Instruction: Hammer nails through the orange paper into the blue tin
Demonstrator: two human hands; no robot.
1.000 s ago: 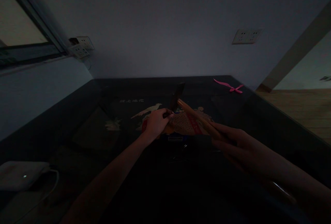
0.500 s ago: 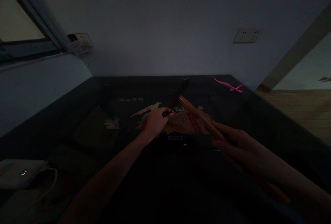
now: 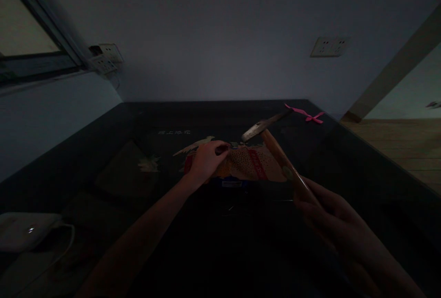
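Observation:
My right hand is wrapped round the wooden handle of a hammer. The hammer's metal head is raised to the right of my left hand, apart from the surface below. My left hand rests at the left part of a flat, speckled orange packet with red bands and a blue edge. Its thumb and forefinger are pinched together at the packet's far edge. What they pinch is too dark and small to make out. The packet lies on a black table with a glossy top.
A pink ribbon lies at the table's far right corner. At the near left sits a white device with a cable. Wall sockets are above the table, and a window is at the upper left.
The hammer has swung to the right and its head has turned, now lying more level. My right hand has moved right and nearer to me. My left hand has stayed almost still.

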